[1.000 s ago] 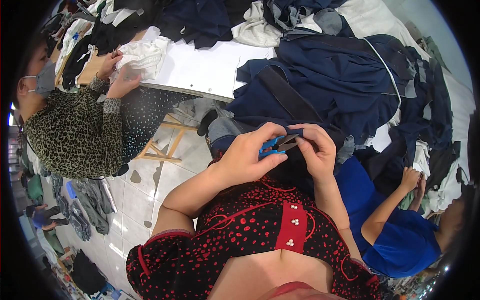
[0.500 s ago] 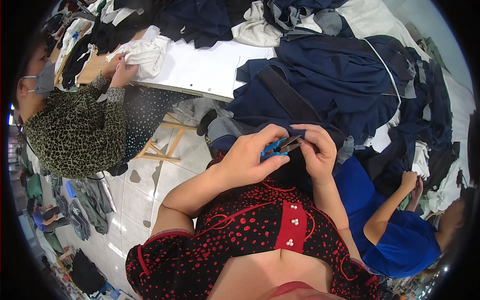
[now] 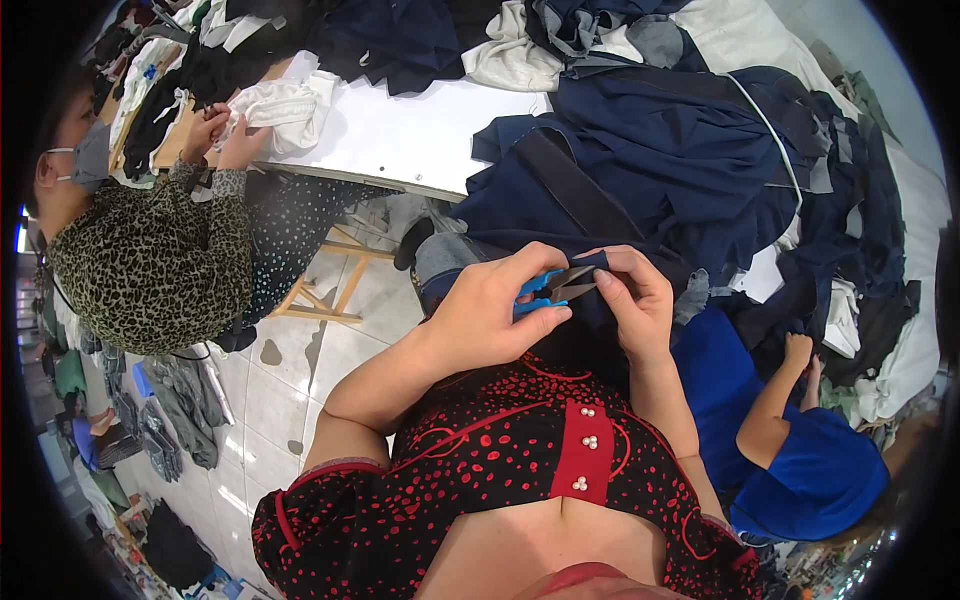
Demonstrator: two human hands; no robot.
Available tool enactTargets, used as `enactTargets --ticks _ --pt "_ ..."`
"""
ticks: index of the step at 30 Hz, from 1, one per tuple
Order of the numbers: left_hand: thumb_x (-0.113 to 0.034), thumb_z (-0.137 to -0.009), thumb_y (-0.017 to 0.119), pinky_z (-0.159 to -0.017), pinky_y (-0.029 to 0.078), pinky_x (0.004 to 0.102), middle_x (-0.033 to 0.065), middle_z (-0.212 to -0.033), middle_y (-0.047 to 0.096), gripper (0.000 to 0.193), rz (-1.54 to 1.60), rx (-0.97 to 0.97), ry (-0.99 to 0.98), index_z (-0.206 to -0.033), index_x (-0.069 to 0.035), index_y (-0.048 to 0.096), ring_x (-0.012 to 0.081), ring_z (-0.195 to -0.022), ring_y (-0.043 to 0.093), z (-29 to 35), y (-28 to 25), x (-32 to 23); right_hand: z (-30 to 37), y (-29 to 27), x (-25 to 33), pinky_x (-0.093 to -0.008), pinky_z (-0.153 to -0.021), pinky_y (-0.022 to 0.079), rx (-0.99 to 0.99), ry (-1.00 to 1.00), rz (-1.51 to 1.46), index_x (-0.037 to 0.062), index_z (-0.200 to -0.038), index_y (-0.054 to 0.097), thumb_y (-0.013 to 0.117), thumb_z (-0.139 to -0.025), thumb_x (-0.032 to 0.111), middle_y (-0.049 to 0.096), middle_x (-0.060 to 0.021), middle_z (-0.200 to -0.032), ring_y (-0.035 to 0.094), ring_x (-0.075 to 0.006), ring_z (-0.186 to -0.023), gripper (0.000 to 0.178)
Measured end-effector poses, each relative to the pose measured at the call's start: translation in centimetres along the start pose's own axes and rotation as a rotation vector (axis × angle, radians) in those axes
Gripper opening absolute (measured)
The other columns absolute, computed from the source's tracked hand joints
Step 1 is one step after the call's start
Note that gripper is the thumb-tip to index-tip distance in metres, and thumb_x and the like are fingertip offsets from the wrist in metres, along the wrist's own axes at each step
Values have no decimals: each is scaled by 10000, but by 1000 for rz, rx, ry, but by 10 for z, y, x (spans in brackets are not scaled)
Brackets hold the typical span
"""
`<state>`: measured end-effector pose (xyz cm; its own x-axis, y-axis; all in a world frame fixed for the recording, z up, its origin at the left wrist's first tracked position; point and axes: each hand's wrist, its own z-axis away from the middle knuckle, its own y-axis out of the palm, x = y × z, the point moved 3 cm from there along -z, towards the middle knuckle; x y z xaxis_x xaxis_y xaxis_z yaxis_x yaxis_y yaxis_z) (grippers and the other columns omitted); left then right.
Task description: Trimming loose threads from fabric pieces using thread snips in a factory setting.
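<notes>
Blue-handled thread snips (image 3: 541,291) sit in my left hand (image 3: 492,308), thumb on one handle and fingers round the other. Their dark metal blades are spread apart and point right, at the fingers of my right hand (image 3: 640,308). Between its thumb and fingers, my right hand pinches the edge of a navy fabric piece (image 3: 592,261). Whether the blades touch cloth or thread, I cannot make out. Just beyond both hands, a large heap of navy garments (image 3: 670,150) spreads over the table, with dark strips and a white cord across it.
A white tabletop (image 3: 400,130) extends to the left of the heap. At far left a masked person (image 3: 150,260) handles white cloth (image 3: 285,115). To my right, a person in blue (image 3: 810,470) works at the dark pieces. A wooden stool (image 3: 330,285) stands on the tiled floor.
The snips have shifted slightly left and their blades have spread wider. My right fingers have changed their pinch, showing more navy cloth. The left co-worker's hands have moved left along the white cloth.
</notes>
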<state>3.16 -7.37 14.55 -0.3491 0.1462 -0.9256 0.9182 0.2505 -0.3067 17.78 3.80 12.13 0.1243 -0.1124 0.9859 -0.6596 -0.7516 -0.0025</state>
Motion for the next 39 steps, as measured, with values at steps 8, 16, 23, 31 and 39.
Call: enactTargets --ticks 8,16,23,31,39 --pt "-174 -765 695 -591 472 366 124 -765 585 347 -89 -1 -10 -1031 -60 503 315 -684 614 -1 2 1 -3 2 5 -247 -751 477 2 -145 202 -50 -914 598 580 -830 -49 629 -130 -963 612 -177 -860 86" --pt "-176 -768 692 -580 468 365 128 -756 585 344 -70 -2 -26 -1030 -58 504 315 -677 614 -1 1 0 -4 2 5 -252 -749 481 -1 -164 253 -44 -903 602 582 -813 -58 637 -134 -949 621 -185 -840 93" --pt "-170 -767 690 -577 466 363 123 -754 582 341 -72 -7 -7 -1028 -59 502 312 -671 611 -3 0 0 -5 1 3 -260 -751 479 -15 -124 194 -41 -903 601 586 -819 -45 642 -134 -939 620 -191 -847 86" --pt "-171 -766 690 -581 467 362 122 -767 581 342 -73 -13 -15 -1028 -57 502 312 -678 609 -5 0 3 -8 2 3 -268 -754 479 -12 -148 233 -39 -894 603 584 -814 -45 648 -135 -929 624 -199 -839 82" --pt "-166 -755 689 -585 431 244 51 -981 591 380 136 -15 -151 -1080 -32 543 121 -678 565 -14 -24 22 -20 0 19 -290 -746 487 182 -125 461 -5 -894 617 609 -785 6 643 -116 -906 634 -240 -840 110"
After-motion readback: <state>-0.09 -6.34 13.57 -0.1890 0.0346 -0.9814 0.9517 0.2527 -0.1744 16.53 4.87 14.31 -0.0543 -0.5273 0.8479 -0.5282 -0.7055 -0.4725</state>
